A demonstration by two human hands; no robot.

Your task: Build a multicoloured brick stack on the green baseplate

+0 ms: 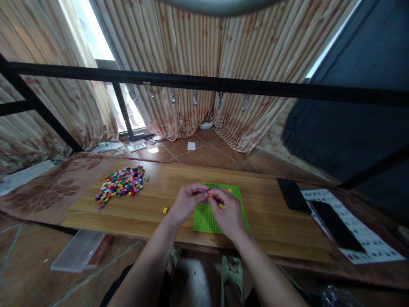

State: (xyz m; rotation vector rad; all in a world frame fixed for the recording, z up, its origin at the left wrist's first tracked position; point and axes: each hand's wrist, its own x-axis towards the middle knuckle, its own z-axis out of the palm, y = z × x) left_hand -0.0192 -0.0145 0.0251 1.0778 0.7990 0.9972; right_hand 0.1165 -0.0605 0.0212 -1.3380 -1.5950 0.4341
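On a wooden table [265, 217] before curtains [188, 47], left hand [189, 201] and right hand [227, 208] pinch small bricks [210, 195] above one green board [206, 221]; two phones [292, 194] lie right of it.

On the long brown wooden tabletop [265, 226], a square green plastic baseplate [204, 225] was placed near the front edge. To its left, a small yellow plastic brick [165, 210] was laid; farther left, a heap of multicoloured plastic bricks [123, 183] was spread. At right, a flat black rectangular device [292, 194] was set beside a white rectangular paper sheet [362, 232], on which another flat black rectangular device [337, 226] was laid.
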